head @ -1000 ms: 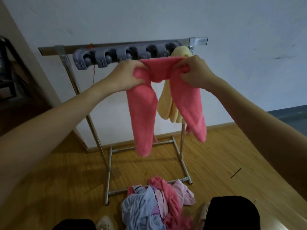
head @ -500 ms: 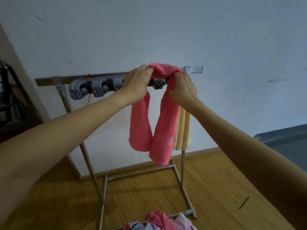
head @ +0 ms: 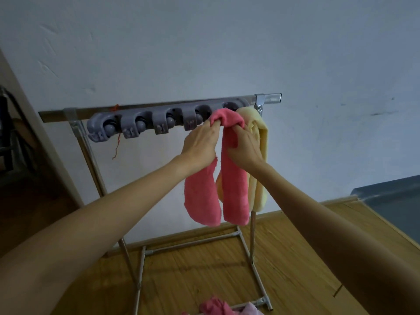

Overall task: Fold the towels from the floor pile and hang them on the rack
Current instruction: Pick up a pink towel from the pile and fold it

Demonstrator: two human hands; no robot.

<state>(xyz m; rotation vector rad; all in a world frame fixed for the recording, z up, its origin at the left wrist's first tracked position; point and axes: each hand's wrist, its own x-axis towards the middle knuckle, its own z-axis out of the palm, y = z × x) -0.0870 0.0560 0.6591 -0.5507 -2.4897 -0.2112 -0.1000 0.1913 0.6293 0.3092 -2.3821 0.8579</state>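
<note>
A folded pink towel (head: 234,189) hangs in two strands from the grey clip strip (head: 141,127) on the metal rack (head: 91,155). My left hand (head: 200,144) pinches the towel's top fold from the left. My right hand (head: 246,147) grips the same fold from the right, fingers curled into the cloth. Both hands hold the fold against the strip near its right end. A yellow towel (head: 259,178) hangs just to the right, partly behind the pink one. The top of the floor pile (head: 218,308) shows at the bottom edge.
The rack stands against a white wall on a wooden floor (head: 193,276). Several grey clips to the left hold nothing. A red thread (head: 117,144) dangles from the strip. A dark doorway (head: 13,155) lies left and a dark grey surface (head: 393,201) right.
Both hands carried the pink towel from in front of the rack up to the clip strip, beside the yellow towel. The view tilted up, so most of the pile dropped out of sight.
</note>
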